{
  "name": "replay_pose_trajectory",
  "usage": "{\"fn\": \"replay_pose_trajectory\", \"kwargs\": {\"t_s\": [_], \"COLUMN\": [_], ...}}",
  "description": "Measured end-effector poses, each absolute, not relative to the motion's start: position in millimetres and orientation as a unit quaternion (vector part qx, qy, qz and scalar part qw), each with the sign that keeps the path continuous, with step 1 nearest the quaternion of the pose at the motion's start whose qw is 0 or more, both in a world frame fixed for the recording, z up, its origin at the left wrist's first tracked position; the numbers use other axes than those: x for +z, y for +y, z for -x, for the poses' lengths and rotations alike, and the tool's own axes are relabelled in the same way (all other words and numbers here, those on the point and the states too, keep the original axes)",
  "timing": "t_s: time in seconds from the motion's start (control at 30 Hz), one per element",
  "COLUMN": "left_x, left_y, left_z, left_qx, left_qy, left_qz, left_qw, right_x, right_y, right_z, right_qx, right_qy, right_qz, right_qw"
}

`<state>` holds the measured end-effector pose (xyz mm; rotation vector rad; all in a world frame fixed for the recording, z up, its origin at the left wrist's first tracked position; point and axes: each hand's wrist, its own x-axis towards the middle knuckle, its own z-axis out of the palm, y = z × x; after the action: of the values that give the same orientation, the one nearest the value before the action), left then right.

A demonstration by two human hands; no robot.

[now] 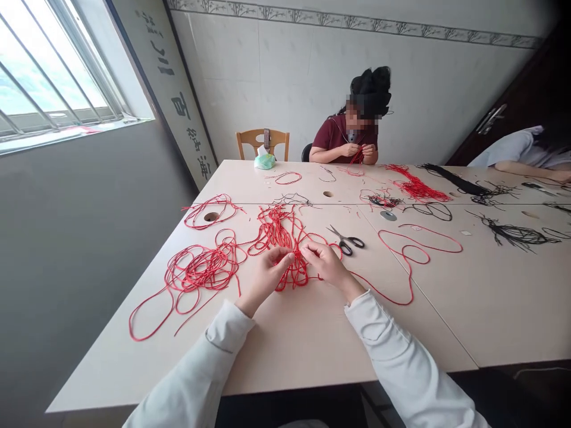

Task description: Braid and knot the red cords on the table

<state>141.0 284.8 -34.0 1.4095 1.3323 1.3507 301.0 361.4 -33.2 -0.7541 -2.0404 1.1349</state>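
A bundle of red braided cords point(277, 229) lies on the table in front of me, its looped ends hanging toward my side. Over the lower part of this bundle, my left hand point(273, 270) pinches red cord between thumb and fingers. Close on its right, my right hand point(325, 261) also pinches red cord, fingertips a short gap from the left ones. The exact strands between the fingertips are too small to make out. Black-handled scissors point(348, 242) lie with blades apart just beyond my right hand. A loose tangle of red cord point(203, 267) rests to the left.
Across the light table point(250, 356), a person in a dark red top point(330, 139) handles red cord; another person point(521, 148) leans at the far right. A red cord hank point(419, 187), black cords point(459, 181), a metal disc point(388, 216) and a tissue pack point(264, 160) lie about.
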Motion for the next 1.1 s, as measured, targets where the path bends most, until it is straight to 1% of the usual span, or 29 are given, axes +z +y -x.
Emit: {"fn": "replay_pose_trajectory", "kwargs": {"t_s": [0.07, 0.1, 0.2, 0.23, 0.3, 0.43, 0.73, 0.97, 1.03, 1.1], "left_x": [-36.4, -36.9, -38.3, -39.2, -41.8, -44.7, -40.2, -43.9, -42.6, -41.4], "left_y": [290.2, 292.6, 298.0, 299.1, 300.1, 298.1, 293.3, 293.4, 292.6, 292.2], "left_z": [-142.0, -142.5, -142.5, -141.9, -140.6, -140.4, -141.8, -139.0, -138.5, -137.9], "left_qx": [0.536, 0.542, 0.549, 0.548, 0.545, 0.554, 0.534, 0.498, 0.482, 0.467], "left_qy": [0.514, 0.512, 0.531, 0.544, 0.56, 0.531, 0.534, 0.55, 0.558, 0.565], "left_qz": [-0.536, -0.526, -0.485, -0.47, -0.452, -0.477, -0.521, -0.609, -0.624, -0.638], "left_qw": [0.402, 0.41, 0.425, 0.428, 0.429, 0.427, 0.398, 0.279, 0.258, 0.235], "right_x": [-41.4, -43.6, -43.4, -42.1, -39.9, -41.0, -43.2, -44.7, -44.5, -43.1], "right_y": [363.3, 363.6, 360.9, 358.9, 353.8, 345.9, 347.2, 345.7, 347.0, 349.4], "right_z": [-301.0, -301.2, -300.6, -299.8, -296.9, -290.0, -291.2, -292.9, -293.5, -294.4], "right_qx": [0.406, 0.373, 0.198, 0.143, 0.098, 0.137, 0.164, 0.16, 0.217, 0.34], "right_qy": [-0.796, -0.798, -0.787, -0.785, -0.8, -0.823, -0.805, -0.808, -0.795, -0.761], "right_qz": [0.295, 0.308, 0.365, 0.371, 0.362, 0.353, 0.389, 0.395, 0.398, 0.391], "right_qw": [0.339, 0.359, 0.457, 0.475, 0.468, 0.423, 0.417, 0.406, 0.402, 0.39]}}
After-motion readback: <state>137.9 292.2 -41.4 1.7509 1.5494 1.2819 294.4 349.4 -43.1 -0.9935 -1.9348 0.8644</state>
